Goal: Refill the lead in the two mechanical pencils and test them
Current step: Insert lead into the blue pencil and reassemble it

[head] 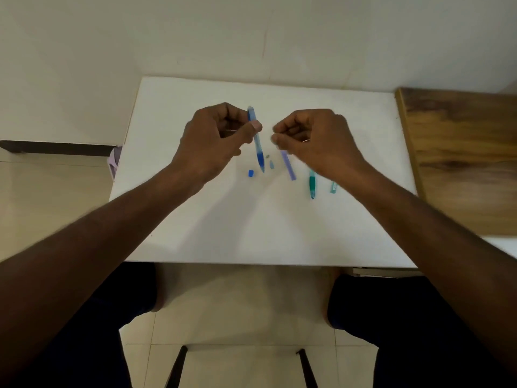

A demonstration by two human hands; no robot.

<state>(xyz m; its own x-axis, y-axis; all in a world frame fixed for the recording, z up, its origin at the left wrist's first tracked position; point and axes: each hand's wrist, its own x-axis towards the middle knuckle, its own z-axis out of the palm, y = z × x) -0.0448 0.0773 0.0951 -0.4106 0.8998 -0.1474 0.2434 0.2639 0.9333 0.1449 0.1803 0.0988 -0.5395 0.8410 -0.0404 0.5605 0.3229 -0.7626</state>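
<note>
The left hand [216, 135] holds the blue pencil [256, 138] between its thumb and curled fingers, up above the white table [223, 219]. The pencil stands almost straight up and down in the view, with its open back end at the top, away from the person, and its dark blue tip pointing down toward the table. The right hand [310, 135] is just beside it, a little to the right, with a small gap between them. Its thumb and first finger are pressed together as if they pinch something very thin, most likely a stick of lead, but the lead is too small to see. So the next move looks like this: the right hand has to go up and to the left, to the top end of the blue pencil, and drop the lead into the hole there. The right hand is the nearer one for that job, since the left is busy holding. On the table lie a small blue cap [251, 173], two tiny grey bits [270, 163], a purple lead case [288, 165], the green pencil [312, 186] and a light green case [333, 187], partly hidden under the right wrist. The green pencil has not been picked up.
</note>
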